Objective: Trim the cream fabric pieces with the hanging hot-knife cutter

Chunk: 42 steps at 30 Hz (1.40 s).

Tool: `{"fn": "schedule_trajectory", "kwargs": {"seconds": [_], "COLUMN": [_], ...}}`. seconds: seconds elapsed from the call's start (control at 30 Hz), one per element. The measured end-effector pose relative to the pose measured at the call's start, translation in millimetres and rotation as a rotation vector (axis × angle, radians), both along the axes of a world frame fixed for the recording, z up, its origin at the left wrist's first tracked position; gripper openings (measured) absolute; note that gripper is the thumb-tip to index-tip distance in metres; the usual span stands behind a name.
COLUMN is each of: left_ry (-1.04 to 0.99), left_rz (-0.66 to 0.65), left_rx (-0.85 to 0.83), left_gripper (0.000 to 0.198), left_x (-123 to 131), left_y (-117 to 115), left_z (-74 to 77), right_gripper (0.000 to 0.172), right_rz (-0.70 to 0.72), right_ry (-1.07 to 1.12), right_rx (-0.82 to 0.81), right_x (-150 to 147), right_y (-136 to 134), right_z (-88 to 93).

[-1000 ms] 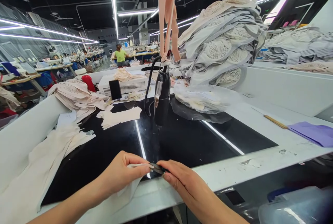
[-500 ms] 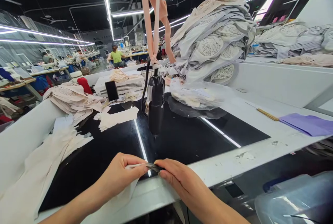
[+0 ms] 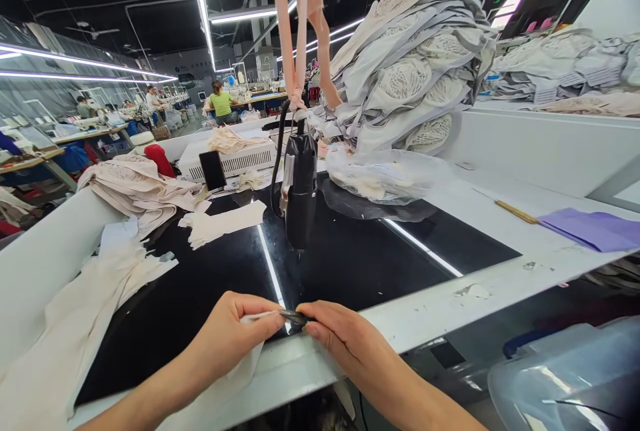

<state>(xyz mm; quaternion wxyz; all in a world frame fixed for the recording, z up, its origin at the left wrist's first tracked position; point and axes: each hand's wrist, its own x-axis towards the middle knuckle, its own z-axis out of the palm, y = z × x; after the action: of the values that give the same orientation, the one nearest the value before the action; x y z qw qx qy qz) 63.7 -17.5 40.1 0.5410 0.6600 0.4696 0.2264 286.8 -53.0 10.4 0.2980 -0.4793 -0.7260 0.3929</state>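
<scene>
My left hand [image 3: 233, 334] and my right hand [image 3: 345, 337] meet at the near edge of the black glossy worktop [image 3: 350, 264]. Both pinch the same thin piece of cream fabric [image 3: 247, 364], whose dark narrow end [image 3: 295, 316] sits between the two sets of fingertips. The fabric hangs down from my left hand over the table's white rim. A black hand tool [image 3: 300, 194] hangs on pink straps [image 3: 300, 24] just above and beyond my hands, apart from them.
A tall heap of grey and lace garments [image 3: 415, 64] stands at the back right, with a clear plastic bag [image 3: 385, 181] in front. Cream fabric pieces [image 3: 140, 187] lie on the left. Purple sheet [image 3: 590, 229] and pencil [image 3: 515, 211] at right. People work far behind.
My hands hold the same pinch on the fabric. The view has shifted slightly, so the hanging tool and heap sit a little differently in the picture.
</scene>
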Motion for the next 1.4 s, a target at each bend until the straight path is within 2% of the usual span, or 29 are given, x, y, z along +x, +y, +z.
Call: {"fn": "schedule_trajectory", "kwargs": {"seconds": [0.47, 0.73, 0.97, 1.07, 1.17, 1.3, 1.4], "left_ry": [0.039, 0.032, 0.017, -0.009, 0.029, 0.096, 0.059], "left_rz": [0.0, -0.028, -0.039, -0.062, -0.092, -0.119, -0.124], "left_rx": [-0.007, 0.002, -0.015, -0.043, -0.077, -0.06, -0.05], "left_gripper": [0.035, 0.035, 0.032, 0.031, 0.032, 0.027, 0.022], "left_x": [3.1, 3.0, 3.5, 3.0, 0.7, -3.7, -6.2], "left_y": [-3.3, -3.5, -4.0, -5.0, -9.6, -18.6, -22.5], "left_z": [3.2, -1.6, -2.6, -5.4, -8.1, -8.3, -8.3], "right_gripper": [0.041, 0.04, 0.04, 0.046, 0.048, 0.05, 0.049], "right_rz": [0.021, 0.026, -0.01, -0.094, -0.19, -0.255, -0.255], "right_ry": [-0.02, -0.034, 0.005, 0.021, -0.089, -0.419, -0.644], "right_rx": [-0.012, 0.01, 0.033, 0.057, 0.136, 0.348, 0.499], "right_x": [-0.6, -3.3, -2.6, 8.5, 26.7, 49.7, 62.8], "right_y": [-0.7, -0.2, -3.4, -4.6, -0.2, 16.8, 36.4], "right_z": [0.8, 3.0, -1.3, -5.6, -6.8, -6.5, -12.8]}}
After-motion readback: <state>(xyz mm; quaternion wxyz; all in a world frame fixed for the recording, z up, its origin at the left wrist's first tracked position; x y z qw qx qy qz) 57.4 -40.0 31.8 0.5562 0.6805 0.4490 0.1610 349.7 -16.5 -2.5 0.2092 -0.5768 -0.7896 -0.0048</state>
